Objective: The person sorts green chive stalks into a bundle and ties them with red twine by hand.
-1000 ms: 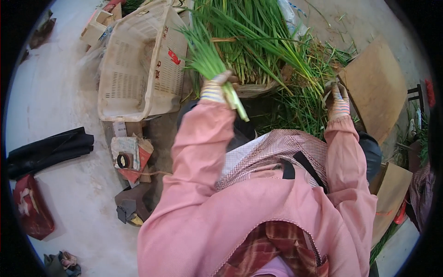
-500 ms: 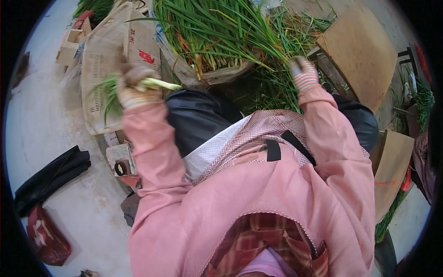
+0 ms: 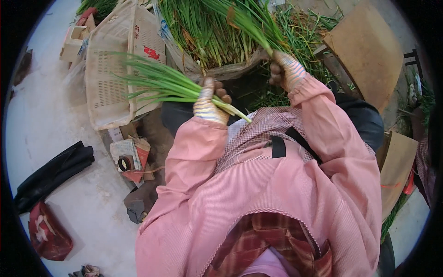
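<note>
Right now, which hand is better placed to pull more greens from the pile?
Probably the right hand: it already grips stalks at the green pile, while the left hand is full with a bunch.

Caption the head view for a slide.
Left hand grips a bunch of green stalks; right hand grasps stalks in the pile.

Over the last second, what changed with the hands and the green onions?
The left hand swung its bunch of green onions out to the left, then back toward the middle, leaves now pointing left over the pale crate. The right hand took hold of stalks from the pile. The left grip stayed shut.
</note>
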Demonstrator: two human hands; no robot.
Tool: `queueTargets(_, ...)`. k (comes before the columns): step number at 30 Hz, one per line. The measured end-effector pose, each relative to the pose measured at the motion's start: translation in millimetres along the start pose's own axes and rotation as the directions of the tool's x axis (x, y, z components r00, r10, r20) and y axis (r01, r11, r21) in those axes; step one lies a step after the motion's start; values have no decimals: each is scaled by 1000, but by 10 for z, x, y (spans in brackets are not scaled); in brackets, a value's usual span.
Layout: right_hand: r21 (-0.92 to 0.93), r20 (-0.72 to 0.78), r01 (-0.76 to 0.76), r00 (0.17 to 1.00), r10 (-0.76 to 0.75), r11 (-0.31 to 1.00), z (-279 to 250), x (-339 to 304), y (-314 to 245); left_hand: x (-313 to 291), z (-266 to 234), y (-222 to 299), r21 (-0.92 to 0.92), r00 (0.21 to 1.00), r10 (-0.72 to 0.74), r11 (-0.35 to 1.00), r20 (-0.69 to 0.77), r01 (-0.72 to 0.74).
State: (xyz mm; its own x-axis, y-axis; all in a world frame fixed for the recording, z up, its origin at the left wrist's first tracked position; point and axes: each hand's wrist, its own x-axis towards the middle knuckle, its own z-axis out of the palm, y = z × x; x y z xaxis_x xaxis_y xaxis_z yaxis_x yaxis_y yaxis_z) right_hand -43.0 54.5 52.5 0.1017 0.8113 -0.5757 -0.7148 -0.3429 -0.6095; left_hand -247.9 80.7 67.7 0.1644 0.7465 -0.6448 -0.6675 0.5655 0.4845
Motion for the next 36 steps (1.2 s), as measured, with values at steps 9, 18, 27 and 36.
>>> queueTargets(9,-176,272,-220,926,262,959,-241,-308,197,21,149,-333,365,990,-118,921,-76,137)
queueTargets(18,-404,260,197,961,-95,893,-184,-135,344,240,283,-537,465,975,-215,859,-50,213)
queueTargets(27,-607,-23,125,984,-175,785,-289,156,423,261,295,-595,527,989,74,850,-127,4)
queueTargets(36,-944,-129,-99,989,78,-314,-866,186,315,281,519,142,383,973,-90,924,212,2)
